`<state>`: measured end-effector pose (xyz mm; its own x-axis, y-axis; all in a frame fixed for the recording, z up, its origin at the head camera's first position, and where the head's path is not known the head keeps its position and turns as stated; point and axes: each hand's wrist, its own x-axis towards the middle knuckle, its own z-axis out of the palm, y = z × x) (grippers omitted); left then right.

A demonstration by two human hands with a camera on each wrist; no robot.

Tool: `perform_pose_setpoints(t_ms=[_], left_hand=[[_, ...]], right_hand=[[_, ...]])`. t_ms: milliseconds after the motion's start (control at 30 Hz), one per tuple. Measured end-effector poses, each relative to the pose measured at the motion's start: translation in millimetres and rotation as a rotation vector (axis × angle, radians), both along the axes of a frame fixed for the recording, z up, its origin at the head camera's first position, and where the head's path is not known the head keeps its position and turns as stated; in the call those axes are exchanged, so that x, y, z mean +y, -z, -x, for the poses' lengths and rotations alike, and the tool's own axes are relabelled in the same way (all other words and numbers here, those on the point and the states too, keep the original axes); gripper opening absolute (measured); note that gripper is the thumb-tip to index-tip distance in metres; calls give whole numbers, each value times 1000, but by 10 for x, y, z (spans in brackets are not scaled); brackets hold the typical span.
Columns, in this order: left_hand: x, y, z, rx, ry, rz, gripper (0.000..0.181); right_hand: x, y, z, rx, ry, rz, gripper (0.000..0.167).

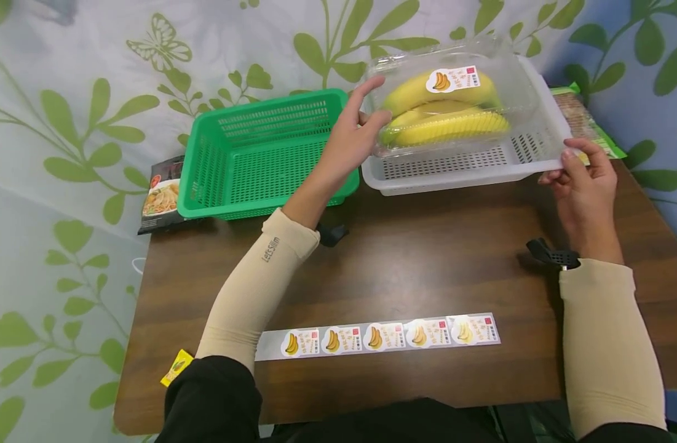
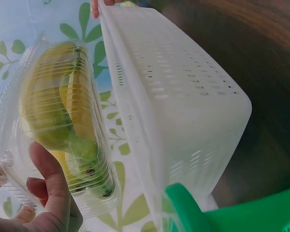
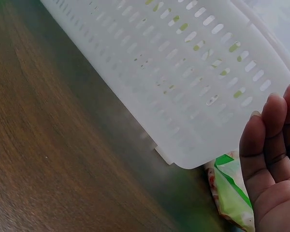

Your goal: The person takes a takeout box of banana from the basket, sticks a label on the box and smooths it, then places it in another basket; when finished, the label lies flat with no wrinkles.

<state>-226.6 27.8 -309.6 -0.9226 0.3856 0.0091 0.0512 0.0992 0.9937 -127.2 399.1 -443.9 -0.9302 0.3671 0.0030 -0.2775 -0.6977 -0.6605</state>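
Observation:
In the head view my left hand (image 1: 352, 132) grips the left end of a clear plastic clamshell box (image 1: 515, 92). Bananas (image 1: 449, 126) lie inside it, and a white banana sticker (image 1: 453, 80) is on the lid. The left wrist view shows thumb and fingers around the end of the box, by the green banana stems (image 2: 89, 159). The box is over a white perforated basket (image 1: 454, 179), raised at its rim. My right hand (image 1: 587, 184) holds that basket by its front right corner. In the right wrist view the fingers (image 3: 275, 125) are beside the basket wall.
A green basket (image 1: 261, 212) stands left of the white one, with a black food packet (image 1: 161, 197) beside it. A green-edged packet (image 1: 584, 120) lies behind at right. Along the front runs a sticker strip (image 1: 379, 337); a small yellow packet (image 1: 176, 367) sits at the table's left edge.

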Motion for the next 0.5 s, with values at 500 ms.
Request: perform_pose_setpoints(t_ms=[500], left_hand=[[316, 143, 256, -95, 31, 92, 54]], right_hand=[[6, -36, -8, -10, -10, -23, 42]])
